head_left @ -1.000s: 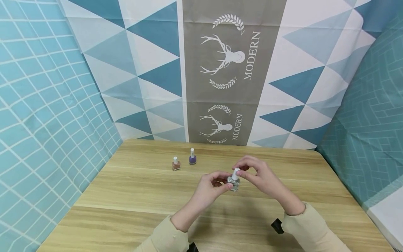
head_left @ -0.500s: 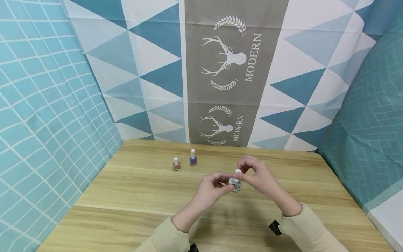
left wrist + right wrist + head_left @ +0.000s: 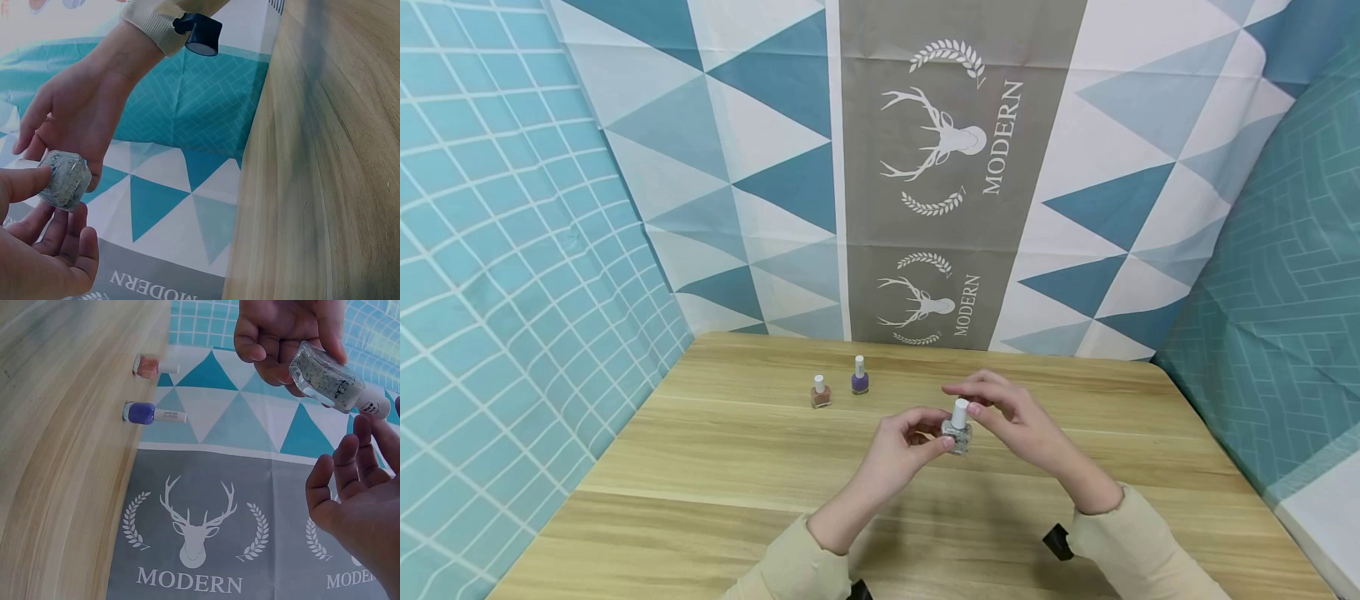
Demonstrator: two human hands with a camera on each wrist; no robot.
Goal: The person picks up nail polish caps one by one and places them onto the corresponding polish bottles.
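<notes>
My left hand (image 3: 898, 446) pinches a glass nail polish bottle (image 3: 957, 437) between thumb and fingers, above the table. Clear glass with dark specks in a pale, glittery polish shows in the right wrist view, where the bottle (image 3: 328, 378) lies tilted. Its white cap (image 3: 960, 414) is on the neck, fully visible from the head. Beside the cap is my right hand (image 3: 1011, 417), thumb tip right at its side and index finger stretched out behind it, the fingers loose. The left wrist view shows the bottle's flat base (image 3: 70, 178) facing the camera.
Two more capped nail polishes stand upright at the back of the wooden table (image 3: 715, 467): a brownish-pink one (image 3: 821, 397) and a purple one (image 3: 860, 383). Patterned cloth (image 3: 925, 167) hangs behind the table, with blue-green cloths at both sides.
My right hand's fingers have turned about the cap and loosened, the index finger now stretched forward. The bottle has tipped slightly in my left hand, so its cap shows more.
</notes>
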